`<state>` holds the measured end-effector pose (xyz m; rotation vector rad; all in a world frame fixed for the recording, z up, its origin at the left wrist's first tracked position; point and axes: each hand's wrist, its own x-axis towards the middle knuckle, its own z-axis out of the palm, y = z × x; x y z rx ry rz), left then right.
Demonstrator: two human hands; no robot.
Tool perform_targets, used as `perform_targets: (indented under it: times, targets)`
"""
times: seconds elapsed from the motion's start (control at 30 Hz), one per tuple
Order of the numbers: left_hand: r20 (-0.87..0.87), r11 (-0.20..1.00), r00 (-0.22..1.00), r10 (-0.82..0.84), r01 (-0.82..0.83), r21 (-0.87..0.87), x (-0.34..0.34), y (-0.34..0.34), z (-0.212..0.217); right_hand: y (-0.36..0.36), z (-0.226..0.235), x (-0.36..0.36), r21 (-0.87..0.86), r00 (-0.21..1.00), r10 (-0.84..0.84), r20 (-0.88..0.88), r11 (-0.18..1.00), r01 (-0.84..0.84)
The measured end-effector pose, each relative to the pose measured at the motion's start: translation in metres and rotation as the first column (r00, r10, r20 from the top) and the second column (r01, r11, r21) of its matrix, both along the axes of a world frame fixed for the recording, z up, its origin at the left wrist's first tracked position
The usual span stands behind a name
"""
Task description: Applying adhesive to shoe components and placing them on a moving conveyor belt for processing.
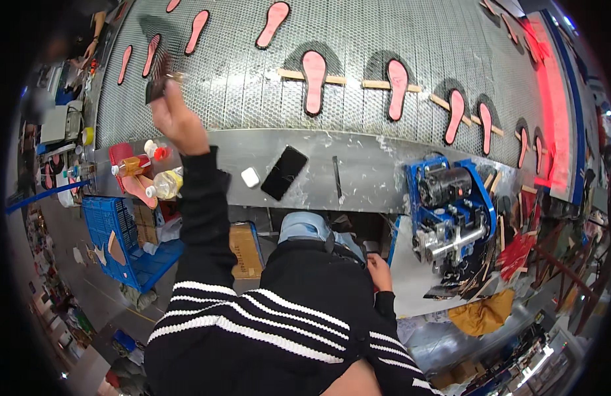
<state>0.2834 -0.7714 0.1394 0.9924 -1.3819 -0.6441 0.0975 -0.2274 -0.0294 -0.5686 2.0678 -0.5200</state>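
My left hand [180, 122] reaches over the left part of a mesh conveyor belt [239, 86]. Its fingers are closed on a dark, brownish piece [157, 82], smeared by motion, whose kind I cannot make out. Just beyond that piece lies a pink sole with a black rim [151, 55]; another narrow pink sole [124, 65] is to its left. Low by my lap, at the right side of my body, is my right hand [380, 272]; its fingers are mostly hidden.
More pink soles [314, 82] lie along the belt, several across wooden sticks [374, 84]. On the metal ledge [371, 178] are a black phone [285, 173], a white case [250, 177] and bottles [165, 184]. A blue-framed machine [450, 204] stands right; a blue crate [114, 231] sits lower left.
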Motion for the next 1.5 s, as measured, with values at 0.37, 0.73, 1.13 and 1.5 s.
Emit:
perform_targets:
  times: [0.37, 0.73, 1.13, 1.5]
  targets:
    - [0.819, 0.813, -0.051, -0.571, 0.103, 0.573, 0.077, -0.139, -0.279, -0.032, 0.005, 0.005, 0.154, 0.997, -0.055, 0.056, 0.987, 0.046]
    - [0.795, 0.961, 0.542, -0.272, 0.112, 0.252, -0.104, -0.195, -0.274, -0.075, 0.011, 0.016, 0.099, 0.998, -0.066, 0.012, 0.993, 0.064]
    - [0.868, 0.956, 0.471, -0.16, -0.144, 0.255, -0.136, -0.213, -0.296, -0.102, 0.025, 0.011, 0.204, 0.96, -0.211, 0.186, 0.964, 0.173]
    - [0.785, 0.809, 0.62, 0.011, -0.467, 0.357, 0.039, -0.066, -0.233, -0.084, 0.004, 0.016, 0.072, 0.985, -0.046, 0.165, 0.997, 0.034]
